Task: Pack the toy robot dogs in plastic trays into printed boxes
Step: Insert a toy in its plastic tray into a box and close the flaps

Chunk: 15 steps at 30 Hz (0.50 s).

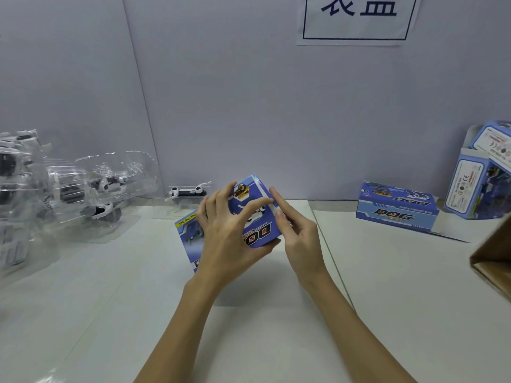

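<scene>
A blue printed box [253, 217] with "DOG" lettering stands tilted in the middle of the white table. My left hand [229, 233] grips it from the front, fingers curled over its top face. My right hand [293, 230] holds the box's right end, index finger stretched along a white flap edge. At the left lie clear plastic trays [83, 194] holding black-and-white toy robot dogs. One more toy dog in a tray [188, 192] lies behind the box against the wall.
Another blue box [396, 208] lies at the right, with two more boxes [481, 183] stacked at the far right. A brown cardboard carton [495, 258] juts in at the right edge. A grey wall with a paper sign [356, 17] closes the back.
</scene>
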Tool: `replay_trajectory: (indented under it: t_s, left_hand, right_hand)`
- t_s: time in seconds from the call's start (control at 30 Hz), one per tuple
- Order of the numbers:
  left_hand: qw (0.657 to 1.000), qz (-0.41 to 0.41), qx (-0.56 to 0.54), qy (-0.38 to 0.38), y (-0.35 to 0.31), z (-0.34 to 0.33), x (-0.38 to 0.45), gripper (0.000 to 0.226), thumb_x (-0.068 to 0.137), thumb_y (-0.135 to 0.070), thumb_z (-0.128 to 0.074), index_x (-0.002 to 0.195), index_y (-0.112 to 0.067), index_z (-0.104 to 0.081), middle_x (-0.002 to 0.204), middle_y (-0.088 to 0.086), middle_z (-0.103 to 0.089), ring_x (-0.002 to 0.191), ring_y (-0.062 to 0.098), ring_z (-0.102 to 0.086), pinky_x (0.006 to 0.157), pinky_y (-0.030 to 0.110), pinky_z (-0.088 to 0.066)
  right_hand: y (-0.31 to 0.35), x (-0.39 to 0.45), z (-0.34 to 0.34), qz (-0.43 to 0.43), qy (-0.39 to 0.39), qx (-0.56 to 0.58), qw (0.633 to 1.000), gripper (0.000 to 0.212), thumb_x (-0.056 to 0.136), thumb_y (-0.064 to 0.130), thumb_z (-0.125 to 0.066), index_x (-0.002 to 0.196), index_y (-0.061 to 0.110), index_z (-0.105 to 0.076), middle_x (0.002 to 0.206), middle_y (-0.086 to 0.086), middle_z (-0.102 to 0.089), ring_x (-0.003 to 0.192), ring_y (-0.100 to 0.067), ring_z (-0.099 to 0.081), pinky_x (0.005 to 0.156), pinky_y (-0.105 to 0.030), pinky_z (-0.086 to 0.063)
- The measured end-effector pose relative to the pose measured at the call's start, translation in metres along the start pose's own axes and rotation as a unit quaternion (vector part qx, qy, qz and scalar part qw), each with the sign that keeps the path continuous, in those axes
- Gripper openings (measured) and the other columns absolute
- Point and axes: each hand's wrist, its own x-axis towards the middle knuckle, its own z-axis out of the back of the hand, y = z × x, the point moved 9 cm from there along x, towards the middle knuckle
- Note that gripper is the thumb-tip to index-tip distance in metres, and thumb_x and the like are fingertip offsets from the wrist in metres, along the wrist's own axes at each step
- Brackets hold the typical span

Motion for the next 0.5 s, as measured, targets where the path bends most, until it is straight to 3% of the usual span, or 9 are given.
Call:
replay_trajectory:
  t_s: [0.17,0.23,0.4,0.5]
  left_hand:
    - [1.000,0.010,0.003,-0.006,0.004,0.005,0.001,0.069,0.070,-0.060,-0.081,0.131,-0.048,-0.052,0.155,0.011,-0.041,0.144,0.035,-0.036,0.113,0.058,-0.029]
    - [1.000,0.011,0.009,0.002,0.005,0.005,0.001,0.069,0.071,-0.062,-0.078,0.132,-0.049,-0.049,0.156,0.010,-0.040,0.144,0.035,-0.036,0.114,0.057,-0.029]
    - [1.000,0.018,0.017,0.002,0.003,0.004,0.002,0.068,0.071,-0.062,-0.078,0.131,-0.045,-0.050,0.155,0.013,-0.041,0.143,0.037,-0.037,0.114,0.056,-0.028]
    - [1.000,0.013,0.014,-0.002,0.002,0.005,0.001,0.069,0.070,-0.060,-0.081,0.130,-0.042,-0.053,0.154,0.014,-0.043,0.142,0.038,-0.039,0.113,0.059,-0.030]
  right_hand:
    - [-0.002,-0.001,-0.014,0.001,0.052,-0.044,0.998,0.057,0.100,0.039,-0.051,0.156,0.037,-0.041,0.150,0.004,-0.053,0.135,-0.020,-0.057,0.086,-0.033,-0.063]
    - [-0.001,-0.002,-0.017,0.013,0.053,-0.075,0.996,0.063,0.098,0.039,-0.057,0.158,0.039,-0.037,0.154,0.005,-0.048,0.135,-0.020,-0.057,0.084,-0.028,-0.063]
    - [-0.006,-0.002,-0.017,-0.001,0.037,-0.074,0.997,0.064,0.096,0.043,-0.056,0.154,0.049,-0.031,0.149,0.010,-0.050,0.133,-0.015,-0.056,0.079,-0.022,-0.061]
    - [-0.008,-0.001,-0.016,-0.018,0.037,-0.016,0.999,0.051,0.099,0.043,-0.047,0.150,0.043,-0.043,0.140,0.012,-0.057,0.132,-0.009,-0.057,0.080,-0.025,-0.062]
